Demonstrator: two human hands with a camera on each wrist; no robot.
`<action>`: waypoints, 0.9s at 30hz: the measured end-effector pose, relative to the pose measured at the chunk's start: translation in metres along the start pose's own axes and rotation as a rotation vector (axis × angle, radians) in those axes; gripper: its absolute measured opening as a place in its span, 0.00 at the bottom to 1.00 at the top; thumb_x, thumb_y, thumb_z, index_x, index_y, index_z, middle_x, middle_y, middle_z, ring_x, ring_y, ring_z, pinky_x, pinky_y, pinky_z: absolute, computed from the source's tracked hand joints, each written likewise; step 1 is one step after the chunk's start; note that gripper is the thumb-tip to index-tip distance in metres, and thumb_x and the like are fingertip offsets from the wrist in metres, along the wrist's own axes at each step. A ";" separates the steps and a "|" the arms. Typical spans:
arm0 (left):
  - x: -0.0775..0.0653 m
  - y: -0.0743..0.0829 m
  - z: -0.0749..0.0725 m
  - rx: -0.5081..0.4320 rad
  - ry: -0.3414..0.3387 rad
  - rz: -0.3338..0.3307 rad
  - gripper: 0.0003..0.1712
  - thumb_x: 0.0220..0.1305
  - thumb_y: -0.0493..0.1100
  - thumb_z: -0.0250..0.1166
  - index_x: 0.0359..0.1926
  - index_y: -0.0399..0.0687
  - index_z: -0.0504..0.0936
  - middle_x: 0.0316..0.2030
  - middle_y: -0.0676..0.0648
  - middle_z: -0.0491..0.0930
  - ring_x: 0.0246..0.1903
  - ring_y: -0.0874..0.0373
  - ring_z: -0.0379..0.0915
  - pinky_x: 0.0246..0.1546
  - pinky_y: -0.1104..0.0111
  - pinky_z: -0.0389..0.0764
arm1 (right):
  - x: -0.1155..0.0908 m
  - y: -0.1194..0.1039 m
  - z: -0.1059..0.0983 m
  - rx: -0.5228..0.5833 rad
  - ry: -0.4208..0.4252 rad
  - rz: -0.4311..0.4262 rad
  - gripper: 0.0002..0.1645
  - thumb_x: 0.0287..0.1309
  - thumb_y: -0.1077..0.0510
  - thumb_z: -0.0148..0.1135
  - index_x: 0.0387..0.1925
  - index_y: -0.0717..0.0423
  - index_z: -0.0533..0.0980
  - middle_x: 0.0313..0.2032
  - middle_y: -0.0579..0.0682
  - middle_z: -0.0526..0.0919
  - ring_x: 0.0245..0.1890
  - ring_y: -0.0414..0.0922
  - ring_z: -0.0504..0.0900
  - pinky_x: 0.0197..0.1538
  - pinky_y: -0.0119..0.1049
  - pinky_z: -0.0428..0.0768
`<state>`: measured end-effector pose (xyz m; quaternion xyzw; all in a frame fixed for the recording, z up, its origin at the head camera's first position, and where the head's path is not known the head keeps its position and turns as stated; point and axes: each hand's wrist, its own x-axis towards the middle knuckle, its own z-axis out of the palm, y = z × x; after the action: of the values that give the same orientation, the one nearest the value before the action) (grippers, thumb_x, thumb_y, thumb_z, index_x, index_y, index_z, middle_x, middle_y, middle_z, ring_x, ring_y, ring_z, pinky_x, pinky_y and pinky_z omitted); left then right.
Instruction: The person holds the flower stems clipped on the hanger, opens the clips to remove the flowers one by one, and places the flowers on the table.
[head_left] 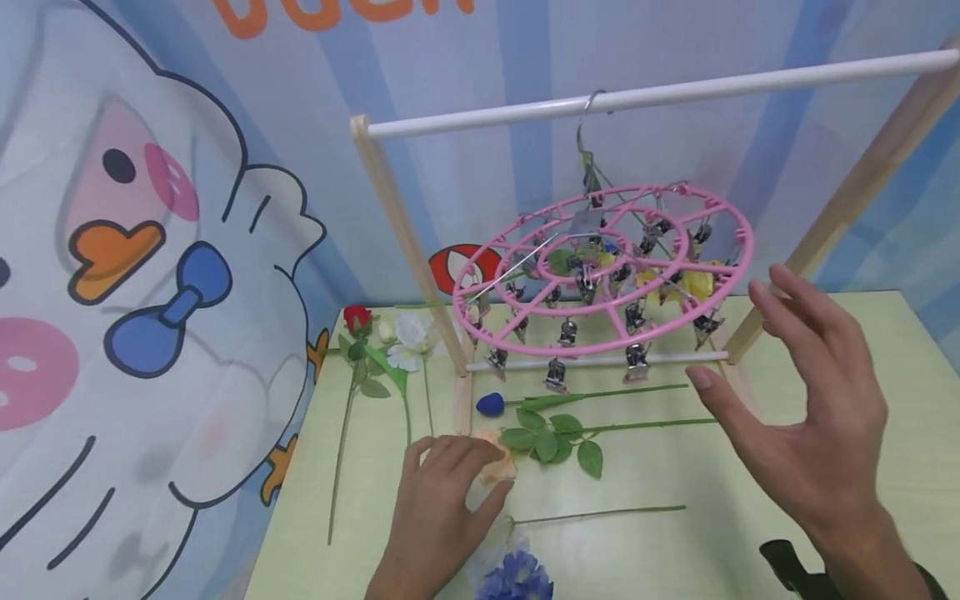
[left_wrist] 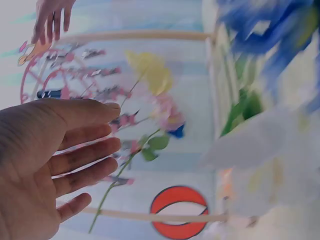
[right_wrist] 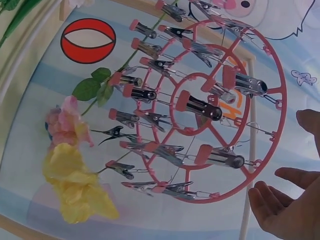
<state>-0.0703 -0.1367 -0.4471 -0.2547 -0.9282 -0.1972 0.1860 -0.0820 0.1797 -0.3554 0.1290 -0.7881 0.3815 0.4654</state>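
A pink round clip hanger (head_left: 617, 321) with several metal clips hangs by its hook from a white rod. Yellow and pink flowers (right_wrist: 70, 122) hang among its clips. My left hand (head_left: 446, 508) is over the table beside a peach flower (head_left: 497, 458), partly covering it in the head view. In the left wrist view that hand's fingers are loosely extended and hold nothing; contact with the flower cannot be told. To the right of the hanger, my right hand (head_left: 817, 425) is raised with thumb and fingers spread, holding nothing. A blue rosebud (head_left: 491, 405) lies under the hanger.
The rod (head_left: 487, 117) rests on a wooden frame (head_left: 408, 242). At the table's left lie a red rose (head_left: 357, 318) and white flowers (head_left: 410, 337). Blue-violet petals (head_left: 517, 577) show at the near edge. A printed cartoon backdrop (head_left: 247, 167) stands behind.
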 end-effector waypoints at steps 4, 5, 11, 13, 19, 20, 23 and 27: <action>0.016 -0.008 -0.009 -0.029 0.079 -0.025 0.23 0.54 0.47 0.85 0.51 0.55 0.88 0.48 0.54 0.88 0.51 0.55 0.83 0.54 0.51 0.75 | 0.004 -0.004 0.003 0.003 0.004 -0.022 0.49 0.65 0.28 0.66 0.62 0.69 0.81 0.67 0.69 0.78 0.69 0.56 0.77 0.70 0.25 0.69; 0.020 -0.010 -0.010 -0.039 0.098 -0.030 0.23 0.56 0.47 0.84 0.52 0.55 0.88 0.49 0.53 0.88 0.51 0.54 0.83 0.54 0.51 0.74 | 0.005 -0.006 0.004 0.004 0.003 -0.030 0.48 0.66 0.28 0.66 0.61 0.69 0.81 0.67 0.69 0.78 0.68 0.56 0.78 0.70 0.25 0.70; 0.040 -0.016 -0.016 -0.158 0.185 -0.083 0.20 0.67 0.45 0.75 0.58 0.48 0.86 0.53 0.47 0.87 0.55 0.48 0.83 0.56 0.48 0.74 | 0.007 -0.013 0.011 -0.011 0.004 -0.092 0.41 0.68 0.32 0.66 0.55 0.69 0.84 0.64 0.69 0.79 0.62 0.63 0.80 0.70 0.27 0.70; 0.047 -0.018 -0.019 -0.195 0.210 -0.099 0.21 0.69 0.45 0.74 0.60 0.46 0.84 0.54 0.45 0.86 0.55 0.47 0.82 0.56 0.46 0.75 | 0.007 -0.016 0.015 -0.010 0.035 -0.125 0.38 0.69 0.34 0.66 0.53 0.67 0.86 0.60 0.69 0.82 0.60 0.64 0.81 0.70 0.29 0.71; 0.071 -0.025 -0.027 -0.248 0.289 -0.121 0.28 0.72 0.45 0.70 0.67 0.40 0.77 0.59 0.40 0.82 0.57 0.46 0.81 0.60 0.46 0.78 | 0.011 -0.023 0.026 0.032 0.061 -0.279 0.23 0.73 0.44 0.67 0.45 0.61 0.89 0.51 0.64 0.88 0.57 0.61 0.83 0.72 0.36 0.71; 0.075 -0.026 -0.027 -0.251 0.292 -0.126 0.28 0.73 0.45 0.69 0.68 0.40 0.76 0.60 0.40 0.81 0.58 0.46 0.80 0.61 0.46 0.78 | 0.011 -0.023 0.028 0.038 0.053 -0.300 0.22 0.73 0.45 0.67 0.45 0.61 0.89 0.51 0.63 0.89 0.56 0.61 0.84 0.71 0.36 0.71; 0.085 -0.029 -0.029 -0.262 0.282 -0.138 0.27 0.76 0.46 0.66 0.69 0.39 0.75 0.62 0.40 0.81 0.60 0.46 0.79 0.63 0.48 0.77 | 0.013 -0.025 0.034 0.040 0.020 -0.338 0.20 0.74 0.46 0.66 0.45 0.59 0.90 0.52 0.61 0.89 0.55 0.62 0.83 0.70 0.37 0.70; 0.096 -0.032 -0.029 -0.249 0.264 -0.118 0.26 0.78 0.44 0.64 0.70 0.38 0.75 0.60 0.39 0.81 0.60 0.46 0.79 0.63 0.49 0.78 | 0.016 -0.025 0.040 0.044 -0.018 -0.374 0.18 0.75 0.47 0.65 0.45 0.57 0.90 0.52 0.61 0.89 0.53 0.64 0.83 0.68 0.38 0.70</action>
<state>-0.1575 -0.1372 -0.3883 -0.1930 -0.8775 -0.3527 0.2614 -0.1021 0.1363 -0.3408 0.2867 -0.7461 0.3046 0.5181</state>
